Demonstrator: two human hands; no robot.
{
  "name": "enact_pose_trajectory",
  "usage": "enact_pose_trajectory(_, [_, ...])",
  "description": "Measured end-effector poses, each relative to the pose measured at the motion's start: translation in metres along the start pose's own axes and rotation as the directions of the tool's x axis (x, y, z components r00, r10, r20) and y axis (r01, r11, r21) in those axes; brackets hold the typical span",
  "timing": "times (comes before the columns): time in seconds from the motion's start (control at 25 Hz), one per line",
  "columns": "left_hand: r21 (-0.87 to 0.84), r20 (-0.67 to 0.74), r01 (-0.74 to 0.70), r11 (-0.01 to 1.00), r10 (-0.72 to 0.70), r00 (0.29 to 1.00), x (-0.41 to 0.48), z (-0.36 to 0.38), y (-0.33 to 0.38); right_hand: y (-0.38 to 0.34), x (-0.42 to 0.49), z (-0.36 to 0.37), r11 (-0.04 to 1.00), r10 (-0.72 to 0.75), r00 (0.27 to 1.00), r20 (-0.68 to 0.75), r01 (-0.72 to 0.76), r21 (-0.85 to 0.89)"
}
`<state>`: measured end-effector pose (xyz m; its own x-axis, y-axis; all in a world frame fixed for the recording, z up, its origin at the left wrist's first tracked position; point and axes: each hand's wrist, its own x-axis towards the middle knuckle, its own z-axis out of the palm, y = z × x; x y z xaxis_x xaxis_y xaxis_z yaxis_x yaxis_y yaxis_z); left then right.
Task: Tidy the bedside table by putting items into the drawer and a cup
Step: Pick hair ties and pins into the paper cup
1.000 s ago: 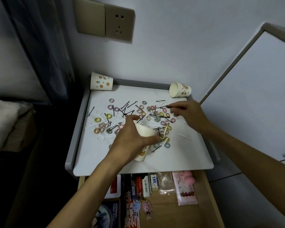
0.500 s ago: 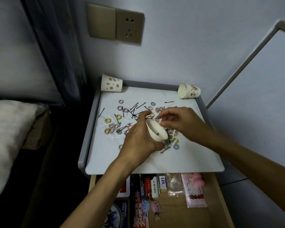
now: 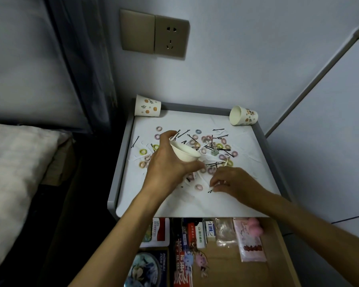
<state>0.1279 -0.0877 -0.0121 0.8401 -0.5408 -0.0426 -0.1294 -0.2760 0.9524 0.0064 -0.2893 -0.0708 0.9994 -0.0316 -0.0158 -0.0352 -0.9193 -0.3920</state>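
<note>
My left hand (image 3: 168,162) grips a white paper cup (image 3: 185,152), tilted with its mouth toward the right, above the bedside table (image 3: 263,162). My right hand (image 3: 234,181) is low on the table near its front, its fingertips pinching a black hairpin (image 3: 210,190). Several small coloured hair rings (image 3: 219,146) and black hairpins (image 3: 219,129) lie scattered over the white top. The drawer (image 3: 278,245) below stands pulled out.
Two more paper cups lie on their sides at the back: one with orange dots (image 3: 147,108) at the left corner, one (image 3: 242,116) at the right. The drawer holds packets, boxes and a pink pouch (image 3: 250,239). A bed (image 3: 10,162) is at the left.
My right hand has moved from the cup's mouth down to the front of the table onto a hairpin. My left hand has carried the cup a little back and left.
</note>
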Motion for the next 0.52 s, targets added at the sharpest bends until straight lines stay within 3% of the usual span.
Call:
enact_pose_trajectory(0.12, [-0.03,0.027,0.014,0.999,-0.013,1.0,-0.002,-0.002,0.001,0.004,-0.002,0.01,0.999,-0.013,0.998,-0.053,0.012,-0.03])
enact_pose_trajectory(0.4, [-0.031,0.033,0.019,0.999,-0.018,0.999,-0.002,-0.001,0.001,0.014,-0.009,0.018,0.945,-0.188,0.976,-0.112,0.148,-0.293])
enact_pose_trajectory(0.52, [-0.033,0.039,0.016,0.999,-0.014,0.999,-0.002,0.0,0.002,0.013,-0.009,0.016,0.943,-0.205,0.974,-0.092,0.172,-0.285])
